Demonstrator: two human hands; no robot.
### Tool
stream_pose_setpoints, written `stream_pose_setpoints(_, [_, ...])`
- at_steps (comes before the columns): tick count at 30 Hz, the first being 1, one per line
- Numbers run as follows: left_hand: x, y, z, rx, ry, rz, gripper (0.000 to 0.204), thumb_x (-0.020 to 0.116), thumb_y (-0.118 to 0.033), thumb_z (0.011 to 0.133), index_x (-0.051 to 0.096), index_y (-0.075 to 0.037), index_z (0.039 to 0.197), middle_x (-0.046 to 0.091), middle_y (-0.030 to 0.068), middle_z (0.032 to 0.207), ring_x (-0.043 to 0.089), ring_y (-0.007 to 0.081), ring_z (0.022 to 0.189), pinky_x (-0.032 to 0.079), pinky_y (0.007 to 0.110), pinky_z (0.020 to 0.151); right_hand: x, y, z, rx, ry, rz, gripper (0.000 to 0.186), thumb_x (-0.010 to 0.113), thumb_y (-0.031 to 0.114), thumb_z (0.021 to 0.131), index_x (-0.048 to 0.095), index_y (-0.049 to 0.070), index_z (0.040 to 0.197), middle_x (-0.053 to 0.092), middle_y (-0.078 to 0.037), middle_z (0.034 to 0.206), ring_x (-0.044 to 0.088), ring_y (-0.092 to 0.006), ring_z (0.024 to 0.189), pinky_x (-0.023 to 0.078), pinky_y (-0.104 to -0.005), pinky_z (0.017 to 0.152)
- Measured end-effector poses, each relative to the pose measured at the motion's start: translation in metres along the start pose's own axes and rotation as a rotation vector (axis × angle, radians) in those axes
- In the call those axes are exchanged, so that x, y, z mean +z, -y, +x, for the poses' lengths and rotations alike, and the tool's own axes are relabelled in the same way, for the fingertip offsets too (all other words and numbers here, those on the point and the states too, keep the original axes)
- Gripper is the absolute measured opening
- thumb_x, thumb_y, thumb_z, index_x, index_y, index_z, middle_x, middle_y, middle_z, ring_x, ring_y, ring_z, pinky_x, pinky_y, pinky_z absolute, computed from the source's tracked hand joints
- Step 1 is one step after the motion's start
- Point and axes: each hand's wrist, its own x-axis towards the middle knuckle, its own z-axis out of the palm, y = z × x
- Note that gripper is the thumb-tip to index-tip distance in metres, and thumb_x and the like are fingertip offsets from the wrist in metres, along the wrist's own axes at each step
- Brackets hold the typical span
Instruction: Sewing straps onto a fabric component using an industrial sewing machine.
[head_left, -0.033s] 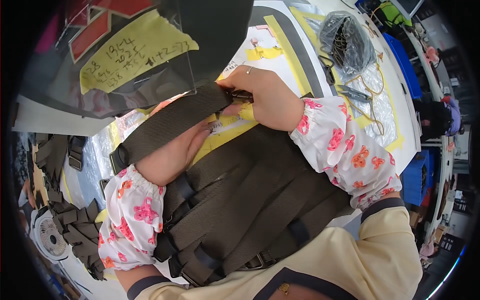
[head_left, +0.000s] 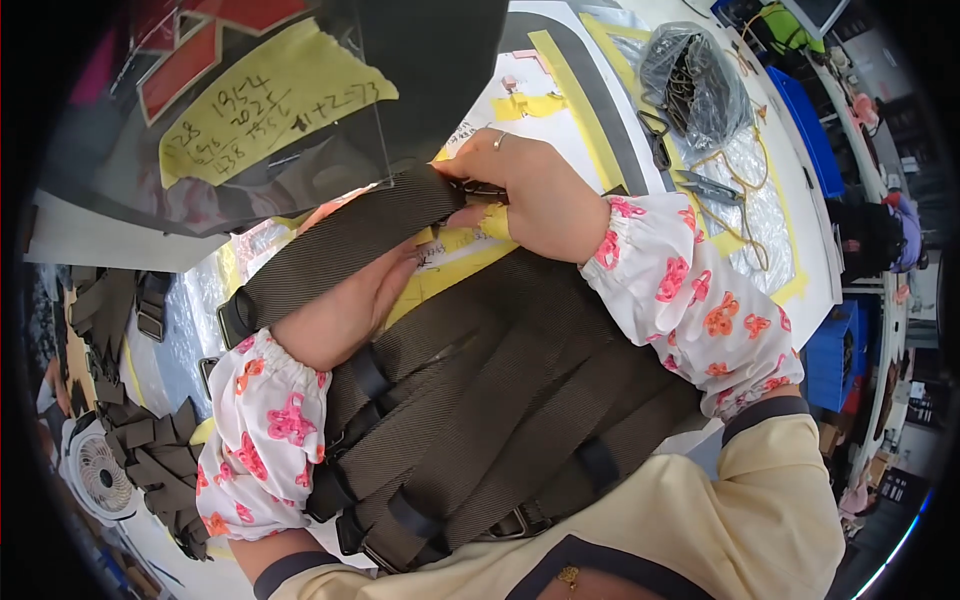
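Observation:
A dark olive webbing strap [head_left: 350, 238] runs in a curve between my hands. My left hand [head_left: 345, 308] is under it, the thumb pointing toward my right hand and the other fingers hidden behind the webbing. My right hand [head_left: 540, 195] pinches the strap's far end, where a small metal piece shows at the fingers, partly hidden. Yellow tape wraps a digit of that hand. At the strap's left end, a metal buckle [head_left: 237, 318] lies beside my left wrist. More dark straps [head_left: 520, 390] with black loops and buckles are piled across my lap, below both hands.
A dark machine body [head_left: 440, 80] stands close above the strap. To the right lie a plastic bag of metal hardware [head_left: 690, 85], snips [head_left: 710, 187] and yellow cord. More straps [head_left: 155, 460] and a fan [head_left: 100, 475] are at left. Blue bins [head_left: 835, 350] stand far right.

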Motion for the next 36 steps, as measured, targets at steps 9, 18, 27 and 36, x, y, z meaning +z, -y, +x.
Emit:
stream_pose_setpoints(9, [0.012,-0.009,-0.010,-0.342,0.145,-0.326,0.028,0.046,-0.024,0.091,0.053,-0.011,0.115,0.061,0.0164,0.080,0.061,0.0326,0.069,0.049,0.039,0.062,0.009,0.006,0.002,-0.261,0.003,-0.418,0.027,0.067,0.007,0.069,0.061,0.002,0.095,0.058,-0.008,0.094,0.057,-0.0274,0.083,0.048,-0.0334,0.071])
stream_pose_setpoints(18, [0.004,-0.013,-0.009,0.003,-0.101,0.069,0.030,0.058,-0.009,0.072,0.059,-0.003,0.101,0.062,0.0074,0.089,0.062,0.0230,0.072,0.050,0.031,0.057,0.021,0.020,-0.006,-0.314,-0.022,-0.602,0.027,0.061,0.008,0.066,0.062,0.002,0.092,0.061,-0.005,0.103,0.055,-0.0208,0.097,0.049,-0.0314,0.074])
stream_pose_setpoints(27, [0.012,0.008,-0.004,0.108,-0.212,0.135,0.026,0.061,-0.007,0.068,0.064,-0.003,0.095,0.062,0.0060,0.101,0.057,0.0202,0.091,0.047,0.032,0.077,0.021,0.021,-0.008,-0.245,-0.048,-0.650,0.028,0.060,0.010,0.065,0.063,0.005,0.092,0.058,0.000,0.103,0.052,-0.0166,0.093,0.042,-0.0302,0.078])
stream_pose_setpoints(36, [0.013,0.004,-0.008,-0.058,-0.212,0.043,0.027,0.059,-0.003,0.071,0.064,-0.006,0.098,0.062,0.0067,0.097,0.057,0.0205,0.085,0.046,0.035,0.074,0.015,0.028,-0.006,-0.292,-0.031,-0.738,0.026,0.060,0.010,0.064,0.064,0.006,0.089,0.060,0.001,0.098,0.054,-0.0156,0.090,0.040,-0.0339,0.083])
